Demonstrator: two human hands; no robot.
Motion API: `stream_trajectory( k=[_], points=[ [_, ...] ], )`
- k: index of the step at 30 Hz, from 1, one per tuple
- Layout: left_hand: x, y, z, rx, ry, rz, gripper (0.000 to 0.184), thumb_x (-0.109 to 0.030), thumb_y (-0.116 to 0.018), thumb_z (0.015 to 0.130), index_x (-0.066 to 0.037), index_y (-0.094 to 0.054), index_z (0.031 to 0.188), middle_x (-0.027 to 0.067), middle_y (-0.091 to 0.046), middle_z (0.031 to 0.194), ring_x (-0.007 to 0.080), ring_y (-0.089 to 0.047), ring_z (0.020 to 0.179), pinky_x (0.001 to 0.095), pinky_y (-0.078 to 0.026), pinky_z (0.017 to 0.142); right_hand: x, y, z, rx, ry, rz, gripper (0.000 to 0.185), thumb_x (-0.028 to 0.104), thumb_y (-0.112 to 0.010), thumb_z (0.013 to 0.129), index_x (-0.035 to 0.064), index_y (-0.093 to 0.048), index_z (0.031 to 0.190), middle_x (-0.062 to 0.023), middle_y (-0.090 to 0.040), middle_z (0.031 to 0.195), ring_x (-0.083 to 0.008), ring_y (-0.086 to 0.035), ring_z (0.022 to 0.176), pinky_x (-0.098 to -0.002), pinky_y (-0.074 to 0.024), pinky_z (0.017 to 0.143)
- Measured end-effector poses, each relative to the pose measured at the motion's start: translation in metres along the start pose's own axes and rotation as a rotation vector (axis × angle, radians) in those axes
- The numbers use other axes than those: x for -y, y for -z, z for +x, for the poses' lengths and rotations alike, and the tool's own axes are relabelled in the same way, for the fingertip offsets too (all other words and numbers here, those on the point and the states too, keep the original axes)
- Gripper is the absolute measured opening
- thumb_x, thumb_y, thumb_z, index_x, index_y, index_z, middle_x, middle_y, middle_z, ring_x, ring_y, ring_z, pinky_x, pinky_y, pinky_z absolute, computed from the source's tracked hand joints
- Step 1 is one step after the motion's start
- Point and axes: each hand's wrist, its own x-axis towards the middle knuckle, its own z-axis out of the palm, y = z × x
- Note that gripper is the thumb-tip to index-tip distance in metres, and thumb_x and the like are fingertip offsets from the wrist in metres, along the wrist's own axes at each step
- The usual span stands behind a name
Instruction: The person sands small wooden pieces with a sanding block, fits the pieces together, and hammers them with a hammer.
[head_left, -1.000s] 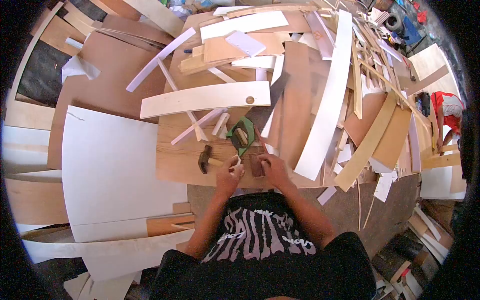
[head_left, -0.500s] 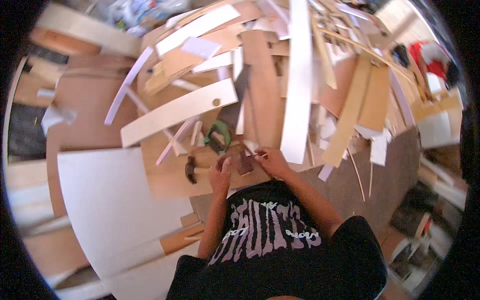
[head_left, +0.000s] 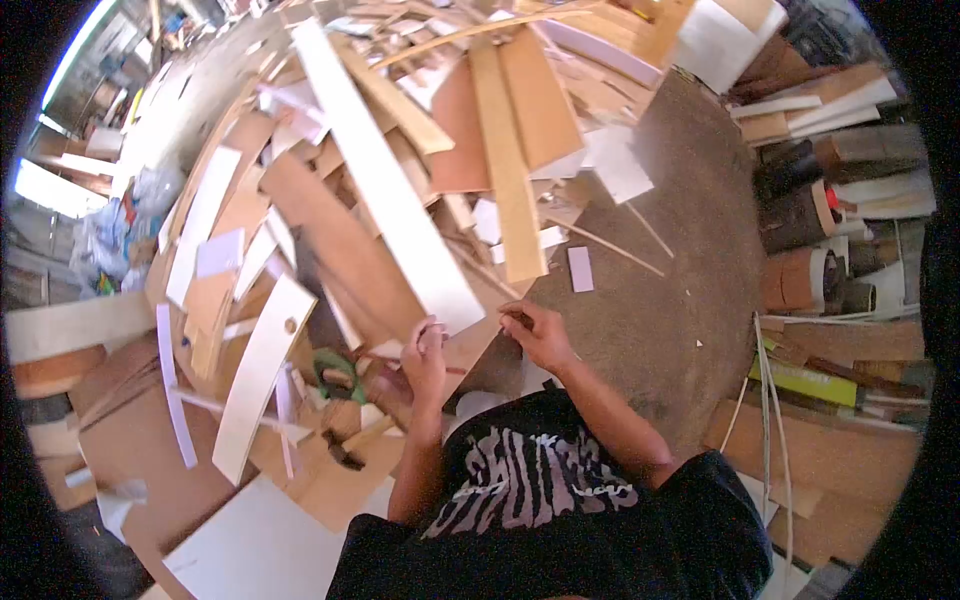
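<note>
My left hand (head_left: 427, 362) is closed, its fingers curled beside the lower end of a long white board (head_left: 390, 190). Whatever those fingers hold, if anything, is too blurred to make out. To the right, my right hand (head_left: 540, 338) has its thumb and fingers pinched together, and any small thing in them cannot be told. A thin reddish strip (head_left: 455, 370) shows just right of my left hand. Left of that hand lie a handsaw with a green handle (head_left: 335, 375) and a hammer (head_left: 345, 452) with a dark head.
Wood offcuts and boards pile up ahead, including a yellowish plank (head_left: 508, 170) and a curved cream board (head_left: 262, 385). A small pale block (head_left: 581, 269) lies on the brown surface (head_left: 690, 270). A white sheet (head_left: 265, 545) is at lower left. More boards (head_left: 830, 440) are stacked at right.
My view has turned to the right, so the pile, saw and hammer appear further left. My hands are further apart, and the dark brown block seen between them no longer shows there.
</note>
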Motion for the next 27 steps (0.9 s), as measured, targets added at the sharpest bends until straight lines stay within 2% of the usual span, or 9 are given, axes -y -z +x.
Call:
stream_trajectory(
  k=[4, 7, 9, 11, 15, 17, 21, 24, 27],
  points=[
    [-0.002, -0.059, 0.013, 0.060, 0.018, -0.026, 0.031, -0.018, -0.059, 0.100, 0.005, -0.061, 0.120, 0.0089, -0.067, 0.099, 0.0147, -0.063, 0.084, 0.0268, -0.051, 0.075, -0.056, 0.064, 0.023, -0.363, -0.037, 0.318, 0.022, 0.016, -0.059, 0.100, -0.0020, -0.066, 0.110, -0.0040, -0.067, 0.085, -0.0107, -0.061, 0.072, -0.0268, -0.0518, 0.069],
    [-0.028, -0.122, 0.007, 0.042, 0.027, 0.025, 0.030, -0.018, -0.058, 0.101, 0.004, -0.061, 0.121, 0.0093, -0.067, 0.099, 0.0132, -0.063, 0.084, 0.0250, -0.051, 0.073, -0.087, 0.112, 0.065, -0.458, -0.059, 0.334, 0.022, 0.018, -0.060, 0.101, -0.0017, -0.066, 0.108, -0.0038, -0.065, 0.083, -0.0103, -0.060, 0.071, -0.0266, -0.0516, 0.068],
    [-0.023, -0.166, 0.006, -0.005, 0.066, -0.080, 0.031, -0.019, -0.059, 0.100, 0.004, -0.061, 0.122, 0.0095, -0.068, 0.099, 0.0135, -0.065, 0.087, 0.0248, -0.053, 0.074, -0.119, 0.137, 0.099, -0.416, -0.076, 0.220, 0.024, 0.020, -0.062, 0.099, -0.0021, -0.065, 0.109, -0.0063, -0.067, 0.084, -0.0118, -0.063, 0.074, -0.0276, -0.0520, 0.069],
    [-0.029, -0.206, 0.007, 0.036, -0.002, 0.206, 0.029, -0.019, -0.058, 0.100, 0.003, -0.063, 0.119, 0.0097, -0.069, 0.099, 0.0140, -0.067, 0.087, 0.0246, -0.055, 0.073, -0.108, 0.165, 0.124, -0.297, 0.030, 0.035, 0.024, 0.018, -0.065, 0.095, -0.0025, -0.066, 0.109, -0.0124, -0.070, 0.087, -0.0204, -0.068, 0.077, -0.0337, -0.0538, 0.070],
    [-0.020, -0.249, 0.015, -0.282, 0.180, 0.174, 0.026, -0.018, -0.056, 0.100, 0.002, -0.069, 0.110, 0.0087, -0.068, 0.094, 0.0152, -0.067, 0.077, 0.0274, -0.054, 0.069, -0.138, 0.170, 0.173, -0.246, 0.138, -0.259, 0.022, 0.015, -0.066, 0.090, -0.0020, -0.067, 0.105, -0.0188, -0.070, 0.090, -0.0314, -0.070, 0.081, -0.0414, -0.0544, 0.074],
    [-0.028, -0.257, 0.012, -0.280, -0.206, 0.683, 0.026, -0.017, -0.057, 0.099, 0.004, -0.068, 0.111, 0.0101, -0.068, 0.092, 0.0150, -0.066, 0.077, 0.0281, -0.053, 0.070, -0.150, 0.164, 0.201, -0.250, 0.109, -0.146, 0.020, 0.013, -0.066, 0.087, -0.0011, -0.067, 0.102, -0.0208, -0.070, 0.090, -0.0386, -0.068, 0.082, -0.0462, -0.0536, 0.075],
    [-0.042, -0.285, 0.002, -0.253, -0.255, 0.768, 0.025, -0.014, -0.058, 0.098, 0.004, -0.066, 0.113, 0.0112, -0.067, 0.090, 0.0151, -0.065, 0.078, 0.0283, -0.052, 0.071, -0.176, 0.151, 0.230, -0.278, 0.128, -0.233, 0.021, 0.014, -0.068, 0.086, -0.0012, -0.067, 0.101, -0.0200, -0.070, 0.090, -0.0398, -0.067, 0.081, -0.0474, -0.0531, 0.074],
    [-0.023, -0.316, 0.029, -0.032, -0.232, 0.602, 0.024, -0.010, -0.058, 0.096, 0.003, -0.065, 0.115, 0.0126, -0.066, 0.093, 0.0194, -0.064, 0.083, 0.0307, -0.051, 0.073, -0.179, 0.155, 0.228, -0.224, 0.082, -0.277, 0.021, 0.015, -0.068, 0.086, 0.0008, -0.068, 0.101, -0.0201, -0.070, 0.093, -0.0418, -0.066, 0.082, -0.0492, -0.0529, 0.074],
    [0.016, -0.339, 0.073, -0.062, -0.377, 0.658, 0.025, -0.007, -0.058, 0.094, 0.002, -0.064, 0.117, 0.0147, -0.065, 0.101, 0.0245, -0.063, 0.089, 0.0343, -0.051, 0.076, -0.184, 0.156, 0.233, -0.006, 0.040, -0.478, 0.019, 0.014, -0.066, 0.085, 0.0039, -0.069, 0.101, -0.0215, -0.070, 0.098, -0.0430, -0.067, 0.084, -0.0510, -0.0536, 0.077]
  ],
)
